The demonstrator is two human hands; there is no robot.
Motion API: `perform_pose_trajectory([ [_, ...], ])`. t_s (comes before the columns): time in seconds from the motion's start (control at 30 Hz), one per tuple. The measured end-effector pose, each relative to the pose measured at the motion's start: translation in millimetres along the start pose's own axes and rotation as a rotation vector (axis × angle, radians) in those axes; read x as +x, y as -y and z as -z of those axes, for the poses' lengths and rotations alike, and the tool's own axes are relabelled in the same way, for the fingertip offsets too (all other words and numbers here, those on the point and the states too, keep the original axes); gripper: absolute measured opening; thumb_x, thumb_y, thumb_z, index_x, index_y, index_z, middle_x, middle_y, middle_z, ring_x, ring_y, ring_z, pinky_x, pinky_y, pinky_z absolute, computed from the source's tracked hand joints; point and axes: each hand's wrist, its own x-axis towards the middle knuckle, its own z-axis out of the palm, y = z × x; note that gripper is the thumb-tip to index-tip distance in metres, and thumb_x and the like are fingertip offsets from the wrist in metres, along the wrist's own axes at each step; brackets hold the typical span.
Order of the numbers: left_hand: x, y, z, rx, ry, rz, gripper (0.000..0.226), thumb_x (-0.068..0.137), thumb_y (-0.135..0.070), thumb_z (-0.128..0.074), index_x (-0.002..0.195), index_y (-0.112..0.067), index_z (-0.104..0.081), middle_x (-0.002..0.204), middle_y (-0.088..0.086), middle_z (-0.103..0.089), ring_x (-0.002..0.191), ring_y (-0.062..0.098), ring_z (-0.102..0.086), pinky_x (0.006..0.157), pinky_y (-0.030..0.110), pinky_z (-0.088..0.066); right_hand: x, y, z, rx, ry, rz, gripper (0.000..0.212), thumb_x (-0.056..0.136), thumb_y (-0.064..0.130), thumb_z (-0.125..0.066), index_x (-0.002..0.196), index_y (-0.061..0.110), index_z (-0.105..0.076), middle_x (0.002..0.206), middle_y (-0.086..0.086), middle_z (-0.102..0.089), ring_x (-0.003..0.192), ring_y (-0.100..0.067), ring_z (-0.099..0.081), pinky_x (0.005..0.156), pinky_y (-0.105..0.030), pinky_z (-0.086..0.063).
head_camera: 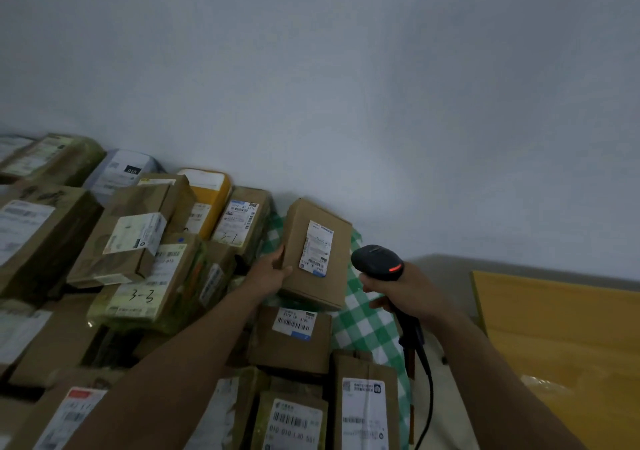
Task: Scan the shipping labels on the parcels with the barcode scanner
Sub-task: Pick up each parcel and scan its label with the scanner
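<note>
**Head view.** One black handheld barcode scanner (377, 262) is present. The right hand (407, 292) grips it, fingers wrapped round the handle. A red light glows on the scanner head, and one black cable (429, 390) hangs from the base of the handle.

The left hand (272, 271) holds one small brown cardboard box (298, 241) by its left edge, thumb on the top face. The box sits tilted over a green-and-white checked cloth (363, 325). One white shipping label (316, 248) with a blue corner is on the box face; barcodes show, but the print is too small to read. The scanner head is just beside the box's right edge, apart from it.

Other parcels, brown boxes and bags, are piled to the left and below. They number well over a dozen; an exact count cannot be fixed, as the pile runs out of frame.

Legible marks:
- Handwritten "3-3" on one taped parcel (142, 297).
- "010" on a black patch on one grey mailer bag (131, 170).
- What appears to read "010 010 L30 551" under a barcode on one bottom-edge parcel (292, 429).

One yellow padded envelope (216, 203) lies by the wall. One yellow wooden board (554, 328) stands at the right.
</note>
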Motion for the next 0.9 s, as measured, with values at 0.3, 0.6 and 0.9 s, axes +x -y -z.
perform_pose_trajectory([
  [0.3,26,9,-35,0.429,-0.100,-0.061,0.063,0.097,-0.021,-0.064,0.152,-0.036,-0.039,0.161,0.000,-0.031,0.147,0.027,-0.034,0.117,0.045,-0.037,14,-11,4,-0.004,0.003,-0.016,0.034,0.090,0.028,-0.081,0.121,0.023,-0.067,0.102,-0.006,-0.077,0.078,-0.020,-0.078,0.062,-0.022,-0.055],
  [0.6,20,-10,-83,0.915,0.437,-0.198,0.047,0.113,-0.032,-0.030,0.159,-0.027,-0.036,0.171,-0.001,-0.013,0.159,0.029,0.006,0.125,0.051,0.005,2,-46,31,0.006,0.002,-0.050,0.034,0.091,0.035,-0.079,0.122,0.031,-0.065,0.107,-0.002,-0.076,0.084,-0.019,-0.079,0.077,-0.037,-0.062],
  [0.9,-39,-86,-146,0.230,0.557,-0.219,0.062,0.091,-0.052,-0.074,0.144,-0.026,-0.058,0.139,-0.007,-0.063,0.126,0.010,-0.060,0.111,0.028,-0.044,-36,-81,68,0.256,-0.154,-0.009,0.010,0.098,0.020,-0.072,0.106,0.025,-0.070,0.093,-0.006,-0.077,0.076,-0.010,-0.072,0.065,-0.022,-0.057],
])
